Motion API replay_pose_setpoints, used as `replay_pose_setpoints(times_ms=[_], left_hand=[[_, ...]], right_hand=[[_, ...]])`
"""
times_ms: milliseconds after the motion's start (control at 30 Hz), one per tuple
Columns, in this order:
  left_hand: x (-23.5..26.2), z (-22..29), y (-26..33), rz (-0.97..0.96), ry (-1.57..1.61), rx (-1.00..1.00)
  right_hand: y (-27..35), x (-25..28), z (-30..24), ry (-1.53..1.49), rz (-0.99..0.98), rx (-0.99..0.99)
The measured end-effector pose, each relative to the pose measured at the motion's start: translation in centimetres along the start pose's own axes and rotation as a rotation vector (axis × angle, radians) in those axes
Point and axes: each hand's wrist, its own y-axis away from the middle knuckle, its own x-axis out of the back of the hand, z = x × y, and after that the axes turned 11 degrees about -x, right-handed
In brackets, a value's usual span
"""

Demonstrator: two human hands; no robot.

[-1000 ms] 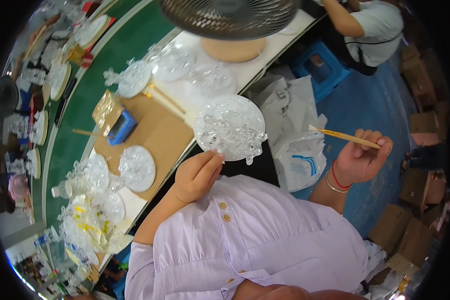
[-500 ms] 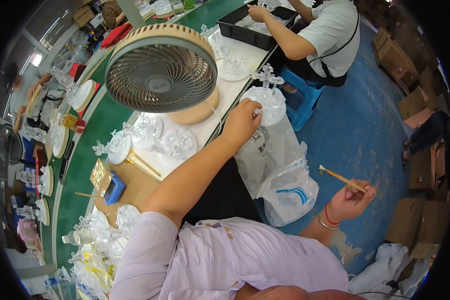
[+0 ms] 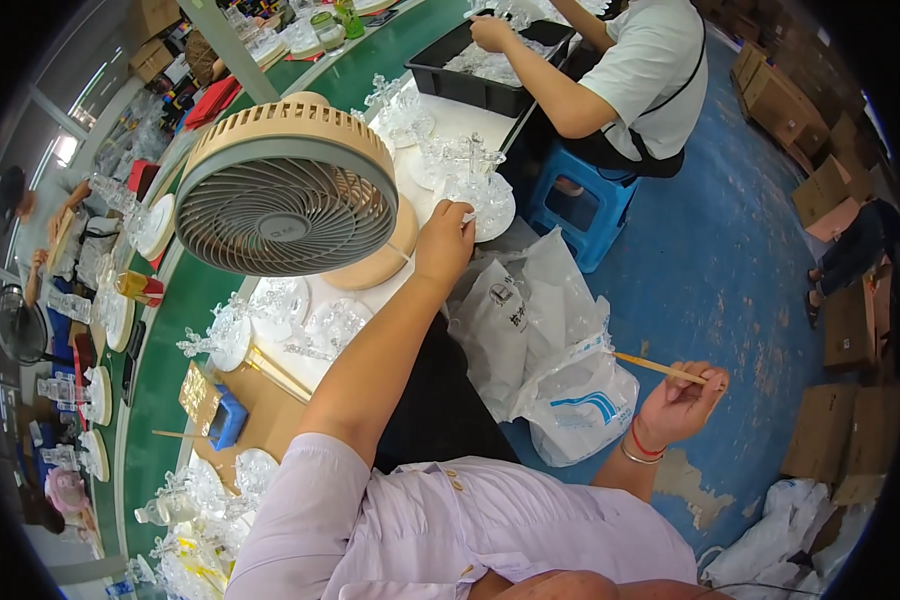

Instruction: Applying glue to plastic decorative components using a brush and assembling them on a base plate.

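Two bare hands work well apart; the left hand (image 3: 448,240) is closed, its fingers pinching the near rim of a clear disc (image 3: 496,213) at the right edge of the counter (image 3: 460,118); part of the disc appears to reach past that edge, though whether it rests there or is held just above cannot be told; the right hand (image 3: 680,400) grips a thin brush (image 3: 655,364) by its handle.

A slip of the left fingers could tip the disc over the edge, toward the blue stool (image 3: 582,200) or the plastic bag (image 3: 590,410); a push too far inward could knock it against the clear ornaments (image 3: 435,165) just behind; the left forearm (image 3: 370,350) passes near the fan (image 3: 285,200), so a wide swing could nudge it; the brush tip lines up with the bag, contact unclear, and a dipped wrist could smear it.

Room on the counter looks tight, with the fan on the left and a black bin (image 3: 470,85) beyond, near a co-worker (image 3: 655,80); the right hand has wider room, over blue floor (image 3: 710,240) stretching toward the cardboard boxes (image 3: 815,430).
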Motion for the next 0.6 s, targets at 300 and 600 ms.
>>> replay_pose_setpoints(times_ms=[300, 600], left_hand=[[0.9, -1.5, 1.9, 0.017, -0.051, -0.018], [1.1, 0.3, 2.6, -0.012, 0.027, -0.036]], right_hand=[[-0.2, -0.5, 1.2, 0.087, 0.055, -0.094], [-0.1, -0.9, 1.7, 0.108, 0.082, -0.102]])
